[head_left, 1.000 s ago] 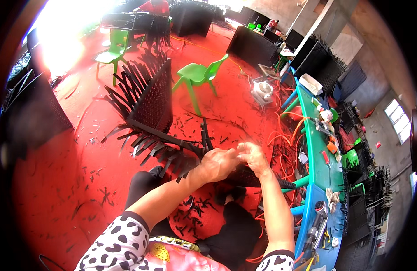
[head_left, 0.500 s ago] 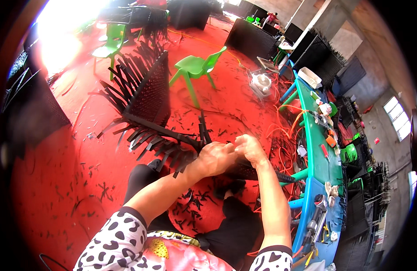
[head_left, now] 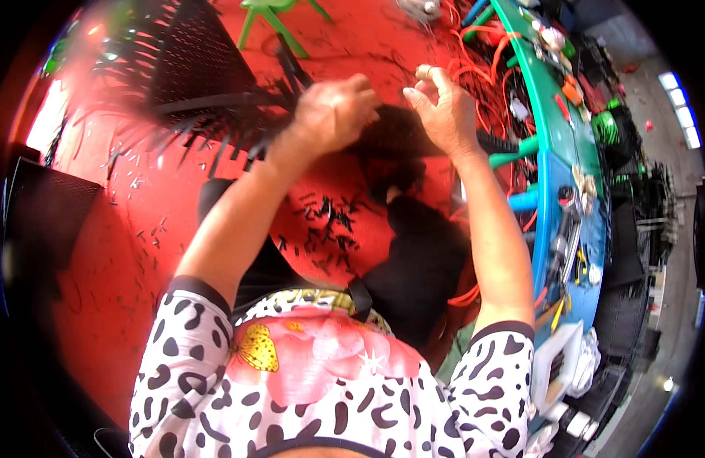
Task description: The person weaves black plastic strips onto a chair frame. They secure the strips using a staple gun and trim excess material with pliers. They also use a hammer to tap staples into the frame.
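A dark woven chair frame with many loose black strips along its edges stands in front of me. My left hand is over its near part, fingers curled closed and slightly blurred; whatever they may hold cannot be made out. To the right, my right hand is raised with thumb and forefinger apart, and nothing shows between them. Below and between both hands lies a dark woven panel, partly hidden by them.
Black offcuts litter the red floor. On the right, a green table and a blue table carry tools, including a power tool. Orange hoses tangle beside them. A green chair stands ahead.
My hands, close together before, have moved apart, the left to the left and the right to the right. The view has tilted down, so the surroundings sit higher or leave the picture.
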`<state>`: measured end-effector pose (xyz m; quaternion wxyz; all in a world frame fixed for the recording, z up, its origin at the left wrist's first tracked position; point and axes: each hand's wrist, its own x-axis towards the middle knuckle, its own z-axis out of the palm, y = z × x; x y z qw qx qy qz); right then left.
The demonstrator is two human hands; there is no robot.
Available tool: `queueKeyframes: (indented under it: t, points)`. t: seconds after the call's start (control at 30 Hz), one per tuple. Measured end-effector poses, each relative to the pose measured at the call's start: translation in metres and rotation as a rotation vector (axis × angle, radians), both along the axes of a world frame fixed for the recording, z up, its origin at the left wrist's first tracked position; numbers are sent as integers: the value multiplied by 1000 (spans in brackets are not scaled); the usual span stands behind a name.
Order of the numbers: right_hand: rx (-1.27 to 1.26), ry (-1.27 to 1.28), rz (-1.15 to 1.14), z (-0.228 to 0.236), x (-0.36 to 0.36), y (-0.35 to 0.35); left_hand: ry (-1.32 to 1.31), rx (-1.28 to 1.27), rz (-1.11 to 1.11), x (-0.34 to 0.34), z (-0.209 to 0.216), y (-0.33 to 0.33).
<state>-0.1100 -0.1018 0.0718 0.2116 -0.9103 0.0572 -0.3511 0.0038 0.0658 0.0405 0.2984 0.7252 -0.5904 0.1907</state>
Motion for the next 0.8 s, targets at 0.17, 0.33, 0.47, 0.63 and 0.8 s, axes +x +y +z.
queueKeyframes:
  t: [0.17,0.33,0.47,0.63,0.8]
  points:
    - [-401,112,-44,-29,-45,-27,-5,-75,-63,-5,-5,-5]
    - [-392,143,-94,-34,-52,-20,5,-91,-115,-8,-5,-4]
    - [-446,100,-104,-38,-69,-36,-2,29,-47,-28,1,-17]
    - [-359,-129,-32,-42,-48,-30,13,-36,-77,-9,-4,-4]
    - [-138,-267,-236,-42,-141,-60,-9,-53,-120,-23,-5,-11]
